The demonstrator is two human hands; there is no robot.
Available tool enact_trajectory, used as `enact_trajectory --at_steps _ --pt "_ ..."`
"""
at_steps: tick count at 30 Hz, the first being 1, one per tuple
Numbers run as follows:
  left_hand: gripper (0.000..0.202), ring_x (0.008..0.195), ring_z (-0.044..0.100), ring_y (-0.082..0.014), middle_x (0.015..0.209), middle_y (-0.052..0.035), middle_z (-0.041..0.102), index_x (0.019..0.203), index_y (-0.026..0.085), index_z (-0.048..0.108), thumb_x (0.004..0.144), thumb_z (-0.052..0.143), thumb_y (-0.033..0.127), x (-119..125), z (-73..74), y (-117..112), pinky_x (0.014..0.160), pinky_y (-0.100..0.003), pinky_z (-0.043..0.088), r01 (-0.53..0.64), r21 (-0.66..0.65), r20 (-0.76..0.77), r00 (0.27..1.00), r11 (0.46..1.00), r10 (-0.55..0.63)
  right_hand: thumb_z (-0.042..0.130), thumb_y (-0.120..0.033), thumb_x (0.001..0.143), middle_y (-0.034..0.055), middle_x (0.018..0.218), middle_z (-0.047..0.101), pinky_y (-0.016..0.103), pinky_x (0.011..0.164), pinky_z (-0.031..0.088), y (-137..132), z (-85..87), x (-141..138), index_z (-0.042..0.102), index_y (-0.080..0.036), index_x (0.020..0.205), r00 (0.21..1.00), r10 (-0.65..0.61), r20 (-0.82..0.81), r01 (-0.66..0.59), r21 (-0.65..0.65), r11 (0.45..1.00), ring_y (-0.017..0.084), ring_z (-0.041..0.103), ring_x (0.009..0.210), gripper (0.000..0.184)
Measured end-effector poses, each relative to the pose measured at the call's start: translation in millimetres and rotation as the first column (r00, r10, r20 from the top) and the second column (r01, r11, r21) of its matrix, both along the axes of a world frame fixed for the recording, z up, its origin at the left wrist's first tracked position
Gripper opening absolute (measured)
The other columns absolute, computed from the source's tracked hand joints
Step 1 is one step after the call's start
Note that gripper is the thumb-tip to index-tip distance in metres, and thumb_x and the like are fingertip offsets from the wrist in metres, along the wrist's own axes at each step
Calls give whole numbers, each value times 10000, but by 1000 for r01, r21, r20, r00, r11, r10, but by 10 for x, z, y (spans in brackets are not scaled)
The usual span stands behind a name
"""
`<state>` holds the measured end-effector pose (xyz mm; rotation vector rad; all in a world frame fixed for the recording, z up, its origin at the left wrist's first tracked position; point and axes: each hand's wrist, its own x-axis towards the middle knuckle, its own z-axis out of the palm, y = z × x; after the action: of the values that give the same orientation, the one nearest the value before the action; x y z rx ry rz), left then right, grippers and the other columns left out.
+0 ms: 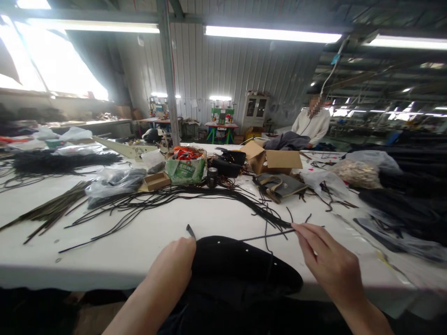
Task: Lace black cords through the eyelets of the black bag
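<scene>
At the table's front edge lies a black fabric piece [240,263] with a rounded edge and small pale holes along it. My left hand [178,256] is closed on its left end, and a short dark tip [190,230] sticks out above my fist. On the right, my right hand [328,260] pinches a black cord at the right end of a long cord bundle [223,191]. One thin dark cord [267,236] stretches from the fabric's top edge toward my right fingertips. Its left end is not clearly visible.
Behind the bundle stand a green-white bag [186,170], a dark jar [212,177], an open cardboard box [282,160] and a dark bag with handles [284,186]. More cords [52,207] lie left. Dark cloth [401,209] is piled right. A person [312,123] stands across the table.
</scene>
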<state>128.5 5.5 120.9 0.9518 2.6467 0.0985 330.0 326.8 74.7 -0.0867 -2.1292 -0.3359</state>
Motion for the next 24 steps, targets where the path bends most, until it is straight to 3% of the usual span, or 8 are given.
enact_trajectory --at_steps 4,7,11,15,18,24 --pt "391 1084 792 -383 1064 -192 801 1097 118 735 906 457 -80 -18 -20 0 854 -419 566 -2 15 4 1000 1000 2 665 -169 1111 64 1183 812 326 988 576 -96 -77 7 769 -194 1231 999 41 13 -40 -68 997 214 801 1005 161" --pt "403 1086 795 -381 1073 -190 808 1087 121 739 879 465 -89 -48 -77 -12 856 -416 572 17 22 8 1000 1000 -17 650 -132 1108 84 1216 798 311 1030 601 -322 -200 -37 771 -195 1256 974 214 81 -202 -130 971 212 795 1073 202" --pt "386 1060 802 -374 1056 -182 813 1055 135 739 861 487 -83 -72 -141 -35 831 -409 573 37 36 -15 999 999 -37 539 -97 1140 106 1224 805 302 1049 651 -714 -302 -217 748 -176 1312 855 494 159 -452 -238 860 205 787 1149 282" --pt "401 1056 802 -385 1046 -179 812 1071 142 739 870 473 -80 -38 -110 -43 830 -420 577 42 39 -9 999 998 -42 505 -101 1154 125 1215 817 344 1044 685 -954 -303 -516 733 -135 1272 730 657 189 -598 -287 748 219 795 1142 258" --pt "416 1060 800 -398 1043 -183 809 1096 142 737 886 451 -76 2 -84 -57 851 -445 589 45 48 -10 999 998 -45 504 -113 1155 147 1197 812 393 995 706 -985 -322 -698 722 -109 1267 686 697 207 -635 -297 713 253 797 1118 245" --pt "398 1075 799 -387 1072 -191 804 1094 135 730 903 448 -71 25 -91 -92 884 -453 612 18 58 -2 1000 998 -18 518 -58 1120 163 1178 801 418 946 695 -945 -396 -778 716 -101 1285 685 689 236 -644 -246 725 272 793 1077 261"
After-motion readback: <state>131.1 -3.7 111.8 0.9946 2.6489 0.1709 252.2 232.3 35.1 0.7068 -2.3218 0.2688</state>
